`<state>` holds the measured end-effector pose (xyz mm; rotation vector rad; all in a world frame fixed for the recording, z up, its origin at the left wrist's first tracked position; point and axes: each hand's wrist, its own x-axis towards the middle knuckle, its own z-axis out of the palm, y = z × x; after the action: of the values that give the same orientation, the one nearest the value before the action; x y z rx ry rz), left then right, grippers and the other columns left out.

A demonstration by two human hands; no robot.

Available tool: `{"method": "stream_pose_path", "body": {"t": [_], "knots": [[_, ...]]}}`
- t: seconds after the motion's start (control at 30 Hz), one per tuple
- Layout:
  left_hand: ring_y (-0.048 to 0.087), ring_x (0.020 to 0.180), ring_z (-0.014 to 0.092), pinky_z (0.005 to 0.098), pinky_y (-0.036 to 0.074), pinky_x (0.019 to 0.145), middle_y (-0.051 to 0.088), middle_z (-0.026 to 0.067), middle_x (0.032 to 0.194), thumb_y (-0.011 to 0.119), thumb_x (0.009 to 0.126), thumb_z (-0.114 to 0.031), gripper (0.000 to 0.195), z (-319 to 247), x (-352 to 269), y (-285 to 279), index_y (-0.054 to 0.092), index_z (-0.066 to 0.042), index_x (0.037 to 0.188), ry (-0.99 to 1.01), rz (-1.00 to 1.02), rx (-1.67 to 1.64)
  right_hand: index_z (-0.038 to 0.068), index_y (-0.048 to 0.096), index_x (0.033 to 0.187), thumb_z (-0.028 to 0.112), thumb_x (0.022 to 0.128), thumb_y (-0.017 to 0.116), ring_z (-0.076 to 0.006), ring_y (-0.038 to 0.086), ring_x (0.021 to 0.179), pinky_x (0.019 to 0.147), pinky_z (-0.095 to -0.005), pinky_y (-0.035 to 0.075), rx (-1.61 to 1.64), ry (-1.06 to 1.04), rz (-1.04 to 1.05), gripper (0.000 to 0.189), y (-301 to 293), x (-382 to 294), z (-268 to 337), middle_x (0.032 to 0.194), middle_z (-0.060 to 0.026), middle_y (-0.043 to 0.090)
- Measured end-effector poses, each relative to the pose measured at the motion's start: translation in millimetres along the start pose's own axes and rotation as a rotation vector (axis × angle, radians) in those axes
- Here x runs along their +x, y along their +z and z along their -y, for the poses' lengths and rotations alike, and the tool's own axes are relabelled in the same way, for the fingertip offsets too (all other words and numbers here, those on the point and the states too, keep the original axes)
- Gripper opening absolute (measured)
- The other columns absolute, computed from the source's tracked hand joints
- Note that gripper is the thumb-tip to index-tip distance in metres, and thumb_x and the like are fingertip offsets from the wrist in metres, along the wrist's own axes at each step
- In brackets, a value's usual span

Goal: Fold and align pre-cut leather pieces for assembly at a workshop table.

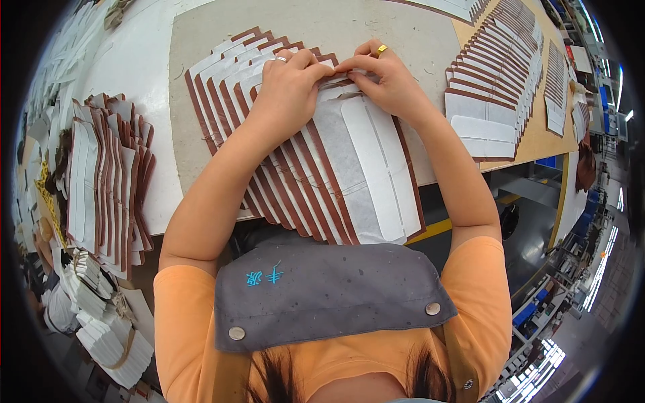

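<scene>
A fan of overlapping brown panels (pixel 254 199) with white backing lies slantwise across the table's front edge. The uppermost panel (pixel 347 131) carries a long white stiffener strip (pixel 375 166) with rounded corners and a slit along it. At its far edge, my left hand (pixel 289 95), wearing a silver ring, pinches the brown border between thumb and finger. My right hand (pixel 385 75), with a gold-coloured ring, pinches that same edge just to the right, fingertips almost meeting the left ones. The exact fold under the fingertips is hidden.
A grey board (pixel 211 30) covers the tabletop under the fan. Similar panels (pixel 484 108) are fanned out at the right. A pile of panels (pixel 83 176) stands at the left, above tied white bundles (pixel 111 347). Part of another person (pixel 58 307) shows at far left.
</scene>
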<state>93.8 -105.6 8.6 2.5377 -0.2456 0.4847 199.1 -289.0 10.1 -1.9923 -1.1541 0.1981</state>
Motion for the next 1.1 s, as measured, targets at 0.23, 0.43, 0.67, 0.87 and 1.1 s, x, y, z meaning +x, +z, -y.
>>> {"method": "stream_pose_path", "body": {"t": [0.23,0.43,0.67,0.87,1.1], "knots": [[0.054,0.094,0.024,0.0372,0.038,0.082,0.059,0.0036,0.100,0.056,0.079,0.001,0.033,-5.9,-4.8,-3.5,0.065,-0.011,0.108,0.086,0.091,0.232,0.016,0.070,0.097,0.004,0.082,0.060,-0.0211,0.054,0.093,0.087,-0.0369,0.037,-0.348,-0.175,-0.055,0.021,-1.4,-15.3,5.0,0.095,-0.0018,0.057],[0.053,0.095,0.024,0.0373,0.038,0.082,0.057,0.0047,0.104,0.054,0.077,0.003,0.044,-2.6,-8.5,-1.7,0.062,-0.013,0.117,0.057,0.091,0.142,0.011,0.067,0.100,0.004,0.083,0.061,-0.0248,0.055,0.090,0.083,-0.0383,0.043,0.008,0.123,-0.116,0.020,0.1,-17.9,9.0,0.098,-0.0069,0.059],[0.052,0.097,0.024,0.0379,0.038,0.083,0.056,0.0055,0.104,0.054,0.078,0.002,0.042,-2.2,-7.0,-3.1,0.063,-0.014,0.116,0.041,0.103,0.111,0.011,0.066,0.105,0.005,0.083,0.061,-0.0251,0.056,0.091,0.083,-0.0375,0.045,-0.246,-0.075,-0.126,0.023,0.9,-19.5,6.3,0.097,-0.0073,0.060],[0.052,0.097,0.024,0.0383,0.038,0.083,0.056,0.0058,0.104,0.054,0.079,0.001,0.041,-3.1,-7.6,-3.0,0.063,-0.013,0.116,0.048,0.100,0.115,0.013,0.067,0.105,0.004,0.083,0.060,-0.0223,0.055,0.089,0.083,-0.0367,0.042,-0.444,-0.126,-0.149,0.025,4.6,-23.3,9.0,0.096,-0.0031,0.061],[0.051,0.098,0.023,0.0374,0.039,0.084,0.056,0.0049,0.104,0.054,0.078,0.002,0.043,-3.0,-7.1,-2.7,0.063,-0.013,0.117,0.037,0.092,0.125,0.014,0.067,0.106,0.003,0.081,0.060,-0.0191,0.056,0.091,0.087,-0.0355,0.038,-0.455,-0.135,-0.095,0.028,2.6,-21.7,12.7,0.097,-0.0001,0.062]]}}
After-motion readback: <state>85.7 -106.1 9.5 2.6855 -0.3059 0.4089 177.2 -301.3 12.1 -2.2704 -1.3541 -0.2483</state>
